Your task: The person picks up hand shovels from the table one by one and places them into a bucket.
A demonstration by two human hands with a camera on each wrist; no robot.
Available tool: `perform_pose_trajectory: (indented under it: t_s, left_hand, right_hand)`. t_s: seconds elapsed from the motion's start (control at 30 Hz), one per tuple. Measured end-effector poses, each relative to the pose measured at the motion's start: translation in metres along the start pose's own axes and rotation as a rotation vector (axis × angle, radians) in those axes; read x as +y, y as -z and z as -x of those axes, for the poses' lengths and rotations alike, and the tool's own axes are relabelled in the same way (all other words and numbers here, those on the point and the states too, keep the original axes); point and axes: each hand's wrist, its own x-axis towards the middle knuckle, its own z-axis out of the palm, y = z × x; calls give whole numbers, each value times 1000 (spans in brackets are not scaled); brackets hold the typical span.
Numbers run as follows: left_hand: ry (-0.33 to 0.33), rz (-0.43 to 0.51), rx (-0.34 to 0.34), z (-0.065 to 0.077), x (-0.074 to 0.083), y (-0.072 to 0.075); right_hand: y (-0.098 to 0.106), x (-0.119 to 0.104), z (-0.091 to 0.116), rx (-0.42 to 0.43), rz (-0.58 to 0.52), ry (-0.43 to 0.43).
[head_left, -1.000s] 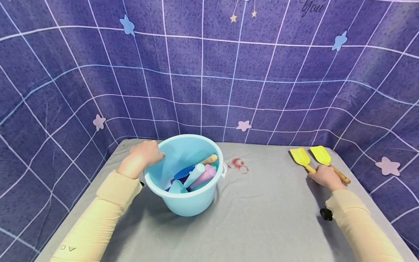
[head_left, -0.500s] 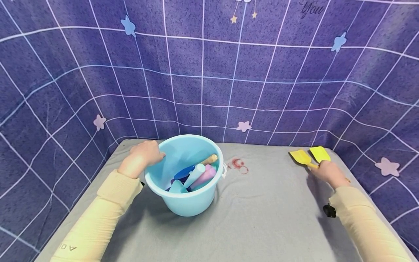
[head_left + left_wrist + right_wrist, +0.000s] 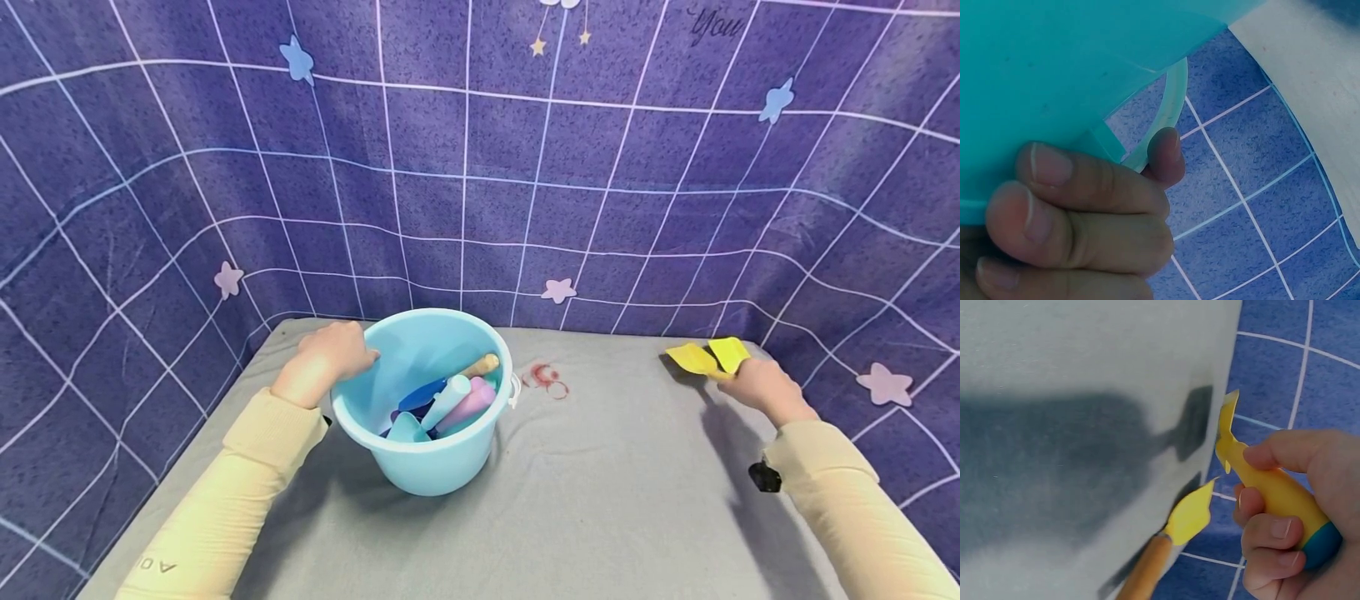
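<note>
My left hand (image 3: 328, 357) grips the rim of a light blue bucket (image 3: 435, 468). In the left wrist view its fingers (image 3: 1107, 237) curl at the bucket's edge beside the pale bail handle (image 3: 1172, 103). My right hand (image 3: 768, 390) holds a yellow toy shovel (image 3: 1282, 497) by its thick yellow handle, which has a teal end. That shovel's blade (image 3: 692, 358) is raised off the table, tilted. Close by, a second yellow shovel (image 3: 1191, 515) with a wooden handle (image 3: 1147, 569) lies on the table, its handle hidden by my hand in the head view.
Inside the bucket lie a light blue tool (image 3: 447, 402), a pink-purple piece (image 3: 468, 406), a dark blue piece (image 3: 422, 393) and a wooden handle (image 3: 480, 364). Red ring marks (image 3: 546, 379) stain the grey cloth (image 3: 600, 500). A purple gridded curtain (image 3: 495, 208) encloses the table's back and sides.
My right hand has lifted the yellow-handled shovel off the cloth and moved slightly right and up. The left hand and bucket stay in place.
</note>
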Motion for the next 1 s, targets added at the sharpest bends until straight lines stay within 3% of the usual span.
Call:
perform_pose_trajectory:
  t_s: [1.0]
  left_hand:
    - [9, 0, -5, -1, -1, -1]
  right_hand:
    - [61, -61, 15, 14, 1, 66]
